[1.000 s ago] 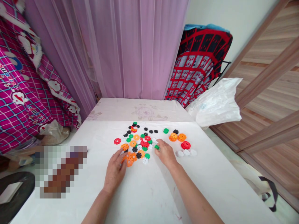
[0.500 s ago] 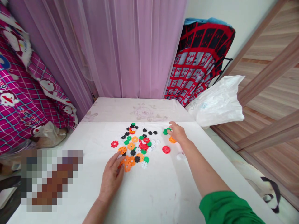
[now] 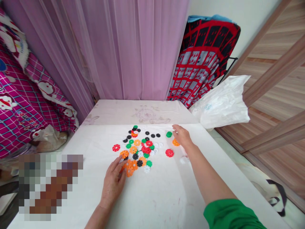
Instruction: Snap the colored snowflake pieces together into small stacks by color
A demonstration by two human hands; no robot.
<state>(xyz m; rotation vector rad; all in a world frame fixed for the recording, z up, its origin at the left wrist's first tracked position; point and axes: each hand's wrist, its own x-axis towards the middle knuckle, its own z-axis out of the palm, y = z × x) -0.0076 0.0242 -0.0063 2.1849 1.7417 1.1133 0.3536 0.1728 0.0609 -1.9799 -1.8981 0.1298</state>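
Plastic snowflake discs in orange, red, green, black and white lie in a loose heap on the white tabletop (image 3: 157,190). My left hand (image 3: 113,178) rests at the heap's near left side, fingers apart, its tips at the orange discs (image 3: 130,167). To the right, my right hand (image 3: 182,136) hovers beside a small green disc pile (image 3: 169,134), thumb and fingers apart and nothing visible between them. Partly under that hand sits an orange disc pile (image 3: 175,142). Nearer me are a red disc pile (image 3: 169,153) and a white disc pile (image 3: 184,160), the latter partly hidden by my forearm.
Several black discs (image 3: 152,135) lie at the heap's far side, and a lone red disc (image 3: 116,147) at its left. A white plastic bag (image 3: 224,105) stands off the table's far right corner. Purple curtains (image 3: 143,51) hang behind the table.
The green disc at my right fingertips has come down onto the green pile, and the fingers have let it go. My left hand has stayed nearly still.
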